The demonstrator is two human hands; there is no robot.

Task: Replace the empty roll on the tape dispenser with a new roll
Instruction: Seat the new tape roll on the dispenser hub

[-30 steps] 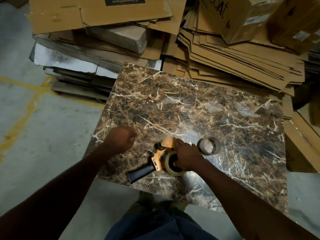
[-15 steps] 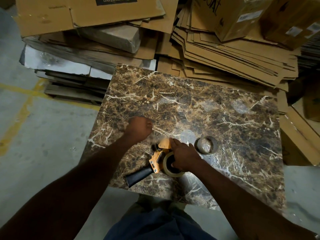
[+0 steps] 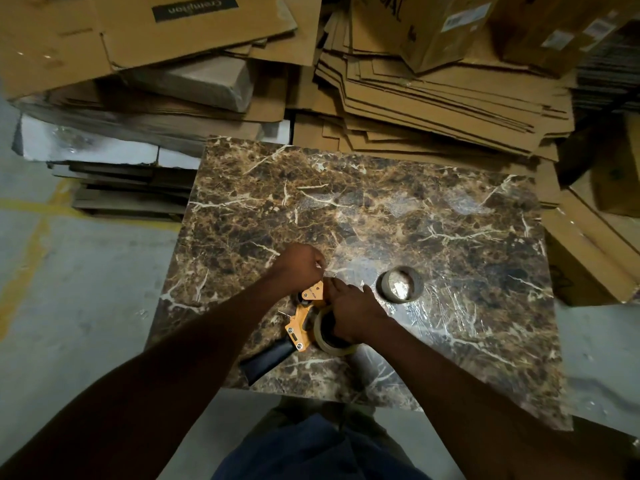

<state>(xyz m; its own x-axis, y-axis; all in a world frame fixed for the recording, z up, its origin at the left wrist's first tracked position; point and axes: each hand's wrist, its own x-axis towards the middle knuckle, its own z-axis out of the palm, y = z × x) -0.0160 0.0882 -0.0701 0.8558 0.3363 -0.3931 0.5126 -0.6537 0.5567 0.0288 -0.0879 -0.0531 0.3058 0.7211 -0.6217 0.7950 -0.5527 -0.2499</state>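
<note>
Both hands on the dispenser. Right hand (image 3: 349,315) is closed over the new tape roll (image 3: 329,342) seated on the orange tape dispenser (image 3: 300,325), which lies flat near the marble tabletop's (image 3: 398,209) front edge, black handle (image 3: 266,358) pointing toward the person. Left hand (image 3: 303,263) is curled at the dispenser's front end, fingertips pinched; can't tell on what. Empty core (image 3: 400,284) sits just right of the right hand, not touching. Flattened cardboard (image 3: 433,98) is stacked behind the table.
</note>
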